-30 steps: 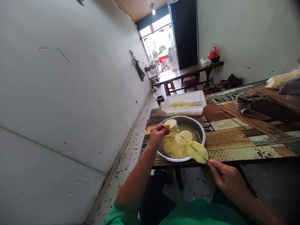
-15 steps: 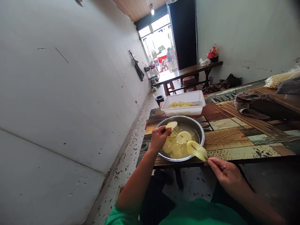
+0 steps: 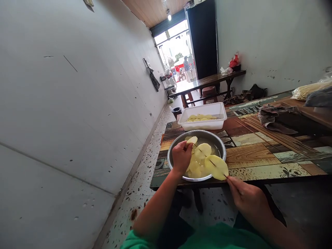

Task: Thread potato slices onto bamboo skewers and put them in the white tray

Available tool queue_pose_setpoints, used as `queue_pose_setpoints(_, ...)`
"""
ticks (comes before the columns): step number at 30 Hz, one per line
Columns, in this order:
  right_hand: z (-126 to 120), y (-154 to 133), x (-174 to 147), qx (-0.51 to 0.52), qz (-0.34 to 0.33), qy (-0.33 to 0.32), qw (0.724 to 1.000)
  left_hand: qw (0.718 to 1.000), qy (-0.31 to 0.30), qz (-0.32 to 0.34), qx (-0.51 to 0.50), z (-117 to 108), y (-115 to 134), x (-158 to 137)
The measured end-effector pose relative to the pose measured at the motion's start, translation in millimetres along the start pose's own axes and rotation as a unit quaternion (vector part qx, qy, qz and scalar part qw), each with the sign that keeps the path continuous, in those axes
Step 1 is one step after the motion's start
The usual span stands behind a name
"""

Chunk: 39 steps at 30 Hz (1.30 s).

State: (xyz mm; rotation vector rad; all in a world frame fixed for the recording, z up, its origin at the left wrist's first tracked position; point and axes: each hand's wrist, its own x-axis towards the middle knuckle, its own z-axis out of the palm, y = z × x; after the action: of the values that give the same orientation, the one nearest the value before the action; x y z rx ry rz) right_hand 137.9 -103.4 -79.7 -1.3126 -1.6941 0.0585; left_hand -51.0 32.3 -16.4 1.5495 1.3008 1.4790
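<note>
Between my hands runs a thin skewer [image 3: 200, 151] threaded through pale yellow potato slices. My right hand [image 3: 246, 195] pinches its near end, just below the largest slice [image 3: 216, 167]. A second slice [image 3: 203, 150] sits midway along the stick. At the far end my left hand [image 3: 181, 156] is closed on another potato slice [image 3: 192, 140], its fingers at the stick's tip. Under them stands a round metal basin [image 3: 222, 145] of cloudy water, with several loose slices [image 3: 194, 167] in it, partly hidden by my left hand.
Behind the basin stands a white plastic tub [image 3: 221, 116] with skewered slices inside. Several bare skewers [image 3: 277, 135] lie on the patterned table [image 3: 249, 154] to the right, beside a crumpled cloth [image 3: 269, 116]. A wall [image 3: 77, 121] runs along the left, and a dark bench table [image 3: 207, 81] stands farther back.
My left hand has moved slightly right and down with its slice, closer to the middle slice. The slices on the skewer have turned to face me more. My right hand keeps its pinch.
</note>
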Motion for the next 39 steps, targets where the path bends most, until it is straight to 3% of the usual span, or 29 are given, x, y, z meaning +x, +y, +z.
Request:
queue_pose_setpoints(4, 4.0, -0.6, -6.7, -0.059, -0.037, 0.027, 0.997, 0.999, 0.036, 0.028, 0.019, 4.3, 2.6, -1.2)
queue_pose_setpoints(8, -2.7, -5.4, -3.2, 0.013, -0.016, 0.016, 1.0, 0.997, -0.001, -0.066, -0.043, 2.8, 6.0, 4.9)
queue_pose_setpoints(13, -18.4, -0.2, 8.1, 0.126, 0.106, -0.065, 0.984, 0.942, -0.079, -0.21, -0.25, -8.4, 20.5, 15.5)
queue_pose_setpoints(21, -22.0, 34.0, 10.8, 0.165, 0.129, -0.074, 0.975, 0.893, -0.159, -0.293, -0.303, -26.0, 36.0, 21.7)
queue_pose_setpoints(33, -22.8, 65.0, 15.8, 0.171, 0.15, -0.142, 0.963, 0.866, -0.217, -0.311, -0.325, -27.1, 42.1, 16.9)
queue_pose_setpoints(39, -15.4, 58.0, 13.0, 0.113, 0.069, -0.042, 0.99, 0.856, -0.224, -0.317, -0.342, -27.8, 46.7, 20.3)
